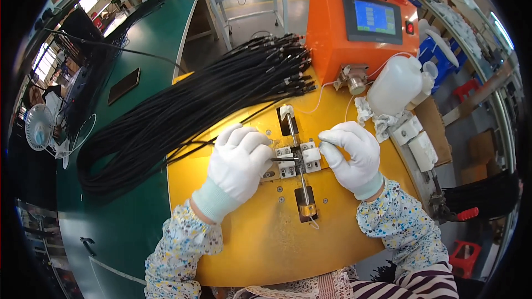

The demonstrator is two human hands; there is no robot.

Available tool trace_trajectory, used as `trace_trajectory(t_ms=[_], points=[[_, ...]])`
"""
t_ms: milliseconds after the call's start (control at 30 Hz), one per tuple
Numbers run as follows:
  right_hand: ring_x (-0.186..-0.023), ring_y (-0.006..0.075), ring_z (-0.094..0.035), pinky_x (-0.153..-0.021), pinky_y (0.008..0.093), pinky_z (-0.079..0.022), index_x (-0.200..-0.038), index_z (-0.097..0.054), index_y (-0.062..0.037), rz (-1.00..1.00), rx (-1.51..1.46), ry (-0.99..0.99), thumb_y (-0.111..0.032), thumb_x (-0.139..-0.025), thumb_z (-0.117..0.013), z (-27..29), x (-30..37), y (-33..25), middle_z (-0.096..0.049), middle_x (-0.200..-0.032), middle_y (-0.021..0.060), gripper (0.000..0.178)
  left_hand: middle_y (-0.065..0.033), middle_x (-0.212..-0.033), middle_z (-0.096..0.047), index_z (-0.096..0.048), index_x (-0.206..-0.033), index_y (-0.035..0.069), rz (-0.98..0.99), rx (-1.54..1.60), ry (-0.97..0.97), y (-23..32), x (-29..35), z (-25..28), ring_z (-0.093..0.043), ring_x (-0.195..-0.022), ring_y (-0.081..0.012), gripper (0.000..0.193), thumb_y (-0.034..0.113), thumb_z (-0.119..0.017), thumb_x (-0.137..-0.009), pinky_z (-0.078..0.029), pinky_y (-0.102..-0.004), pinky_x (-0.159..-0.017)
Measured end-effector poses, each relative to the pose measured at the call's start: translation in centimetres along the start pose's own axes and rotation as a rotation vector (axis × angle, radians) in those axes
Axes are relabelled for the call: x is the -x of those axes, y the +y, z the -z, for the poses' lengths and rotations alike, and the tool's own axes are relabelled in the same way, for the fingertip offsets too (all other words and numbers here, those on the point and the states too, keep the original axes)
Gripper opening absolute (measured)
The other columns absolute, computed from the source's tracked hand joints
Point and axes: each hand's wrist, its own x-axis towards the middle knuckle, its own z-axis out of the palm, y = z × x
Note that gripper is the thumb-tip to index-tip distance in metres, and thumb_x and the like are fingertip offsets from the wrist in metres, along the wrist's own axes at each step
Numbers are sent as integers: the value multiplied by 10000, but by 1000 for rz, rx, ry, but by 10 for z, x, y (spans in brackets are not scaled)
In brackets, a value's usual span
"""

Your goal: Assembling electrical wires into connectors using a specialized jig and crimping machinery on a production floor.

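My left hand (237,161), in a white knit glove, is closed on a black cable (278,159). The cable's end reaches from my fingers over the left white clamp block (285,167) toward the middle of a small metal fixture. On the other side, beside the right white block (311,156), is my right hand (354,154), also gloved. Its thumb and forefinger curl together at the tips; anything between them is too small to make out. A metal rod (303,187) runs through the fixture, lengthwise between the blocks.
A thick bundle of black cables (188,113) lies at the left. Behind the yellow plate (249,243) stands an orange machine (332,33) with a screen. A white plastic bottle (394,86) and crumpled tissue (382,124) sit at right. A phone (124,86) rests on the green table (149,50).
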Motion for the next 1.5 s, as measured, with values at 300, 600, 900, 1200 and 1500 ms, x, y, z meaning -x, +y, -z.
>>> trace_trajectory(t_ms=[300,600,900,1200,1500], points=[[-815,259,-593,-748,389,-434,-780,-642,-135,274,739,-540,-160,-805,-646,-39,-95,51,-596,-812,57,35,-80,-953,-613,-599,-1057,90,-37,383,-551,68,8,58,-604,-875,-307,294,129,-670,-775,-496,-385,-784],[-722,246,-590,-677,370,-461,-886,-624,-138,277,627,-385,-134,-784,-637,-21,-81,15,-570,-727,47,103,-109,-889,-619,-592,-1151,59,42,-341,378,36,-8,24,-605,-809,-305,427,62,-681,-733,-493,-392,-739],[-678,121,-606,-599,256,-479,-948,-651,-9,-488,-339,-401,-63,-837,-626,12,-14,-24,-653,-774,56,126,-141,-826,-621,-639,-1054,7,253,385,120,28,5,-8,-626,-779,-279,253,34,-655,-803,-508,-346,-687],[-689,116,-631,-651,289,-518,-931,-654,23,-705,-517,-413,-110,-884,-602,10,-5,-24,-669,-761,78,151,-140,-817,-622,-647,-983,-12,295,484,2,27,5,-9,-625,-729,-275,152,47,-607,-848,-504,-326,-679],[-729,188,-663,-673,306,-520,-905,-654,4,-503,-384,-300,-117,-866,-629,3,3,-29,-679,-790,107,130,-134,-808,-618,-645,-1025,-6,304,562,39,24,10,-20,-627,-721,-268,193,32,-593,-844,-505,-321,-677]])
